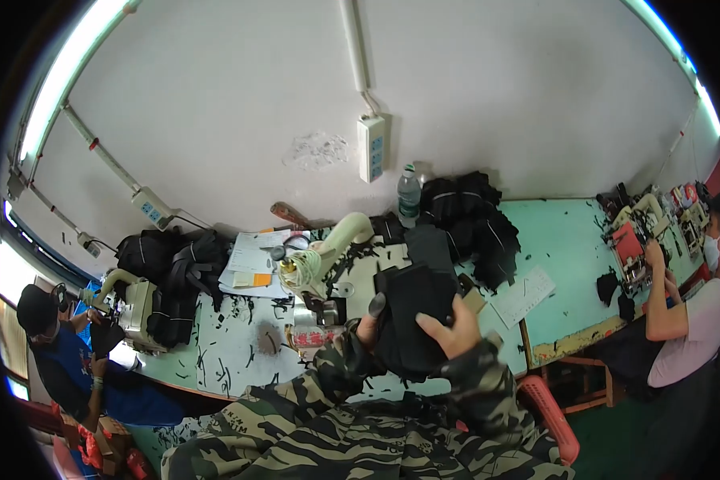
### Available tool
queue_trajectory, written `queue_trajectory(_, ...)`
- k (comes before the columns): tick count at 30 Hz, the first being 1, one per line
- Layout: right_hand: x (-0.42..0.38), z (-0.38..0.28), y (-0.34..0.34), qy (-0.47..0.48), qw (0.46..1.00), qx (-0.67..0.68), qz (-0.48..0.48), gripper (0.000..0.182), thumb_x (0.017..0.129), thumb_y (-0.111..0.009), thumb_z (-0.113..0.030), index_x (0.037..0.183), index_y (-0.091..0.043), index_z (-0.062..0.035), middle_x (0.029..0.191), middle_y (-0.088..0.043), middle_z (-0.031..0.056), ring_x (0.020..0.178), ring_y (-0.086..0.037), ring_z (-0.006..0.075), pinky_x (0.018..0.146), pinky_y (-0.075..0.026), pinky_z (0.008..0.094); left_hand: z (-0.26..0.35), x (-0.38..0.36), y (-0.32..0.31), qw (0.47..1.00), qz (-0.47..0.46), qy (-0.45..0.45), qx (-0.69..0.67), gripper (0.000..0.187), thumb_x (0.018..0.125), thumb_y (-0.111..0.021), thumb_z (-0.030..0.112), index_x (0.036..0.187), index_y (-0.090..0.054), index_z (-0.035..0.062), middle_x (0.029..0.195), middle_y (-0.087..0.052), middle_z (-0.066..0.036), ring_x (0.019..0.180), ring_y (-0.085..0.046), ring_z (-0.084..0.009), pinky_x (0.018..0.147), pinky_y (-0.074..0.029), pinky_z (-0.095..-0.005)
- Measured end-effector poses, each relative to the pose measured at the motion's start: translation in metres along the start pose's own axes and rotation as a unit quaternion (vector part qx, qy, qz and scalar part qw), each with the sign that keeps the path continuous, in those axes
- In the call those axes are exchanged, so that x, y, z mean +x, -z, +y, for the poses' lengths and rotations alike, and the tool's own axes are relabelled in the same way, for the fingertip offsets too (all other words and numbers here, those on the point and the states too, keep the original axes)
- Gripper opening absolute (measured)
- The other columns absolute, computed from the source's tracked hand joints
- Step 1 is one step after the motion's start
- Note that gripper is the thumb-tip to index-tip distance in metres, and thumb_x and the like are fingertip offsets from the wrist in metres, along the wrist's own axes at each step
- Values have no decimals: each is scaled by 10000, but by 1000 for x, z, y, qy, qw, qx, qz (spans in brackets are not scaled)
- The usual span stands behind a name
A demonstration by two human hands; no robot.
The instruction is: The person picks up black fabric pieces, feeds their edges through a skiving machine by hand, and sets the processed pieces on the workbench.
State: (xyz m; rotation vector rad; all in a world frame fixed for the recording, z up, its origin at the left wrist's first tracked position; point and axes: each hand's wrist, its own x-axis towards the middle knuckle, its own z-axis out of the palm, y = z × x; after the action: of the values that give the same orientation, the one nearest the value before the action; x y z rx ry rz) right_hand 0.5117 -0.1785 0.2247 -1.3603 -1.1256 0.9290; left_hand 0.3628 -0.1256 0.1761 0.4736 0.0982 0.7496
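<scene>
A stack of black fabric pieces (412, 300) is held in front of my body, above the table's near edge. My left hand (370, 322) grips its left side, with a dark-looking thumb on top. On the right side my right hand (458, 330) clasps the same stack, thumb laid across the upper face. The other fingers of both hands are mostly hidden beneath the fabric. Just left of the stack stands a cream-coloured machine (348, 236) wound with pale cord. Behind the stack lie more dark flat pieces (429, 245).
Black bundles (472, 220) and a plastic bottle (409, 194) stand by the wall. Papers (252, 260) lie left of the machine, a written sheet (524, 296) right. Black scraps litter the table (564, 240). A person works at each side (64, 360) (688, 320). A red chair (550, 420) is beside me.
</scene>
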Motion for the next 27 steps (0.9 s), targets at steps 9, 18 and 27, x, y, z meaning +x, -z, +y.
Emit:
queue_trajectory(9,27,16,34,-151,964,213,-40,425,777,-645,-229,1107,-531,12,969,-600,99,835,-584,170,728,-481,286,-2,34,2,973,21,197,120,830,804,-404,643,1325,-289,7,1288,-417,-158,1143,-463,-254,956,-390,-364)
queue_trajectory(18,36,28,60,-133,959,251,7,418,820,-600,-206,1139,-486,38,1017,-577,124,880,-564,168,762,-471,297,4,45,-5,946,112,173,249,445,831,-601,256,1106,-498,-79,969,-603,-101,847,-587,-146,765,-474,-278)
queue_trajectory(27,59,-35,13,98,988,-86,82,507,699,-700,-236,1083,-508,34,905,-604,132,816,-594,189,722,-471,279,9,47,-73,380,129,-163,901,725,586,-731,272,1182,-441,-23,1040,-533,-187,842,-554,-337,690,-451,-387)
